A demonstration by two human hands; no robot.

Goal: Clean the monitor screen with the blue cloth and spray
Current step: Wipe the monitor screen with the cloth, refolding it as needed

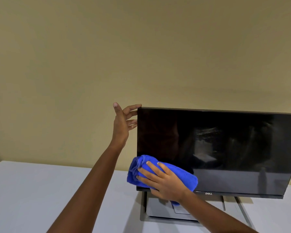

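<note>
Mid-wipe, the flat right hand (163, 180) pressed the blue cloth (186, 177) against the Dell monitor (225, 148), the unclenched left hand (123, 125) bracing its corner. Rightward strokes seemed next.

Surface finishes, logged
The monitor screen (233, 148) is showing glossy black; blue cloth (180, 174) is looking soft, napped; desk (40, 190) is reading smooth, matt; stand (158, 209) is appearing satin grey.

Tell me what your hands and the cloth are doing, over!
Left hand at monitor top-left corner. Right hand presses blue cloth on its lower left. Nothing blocking.
</note>
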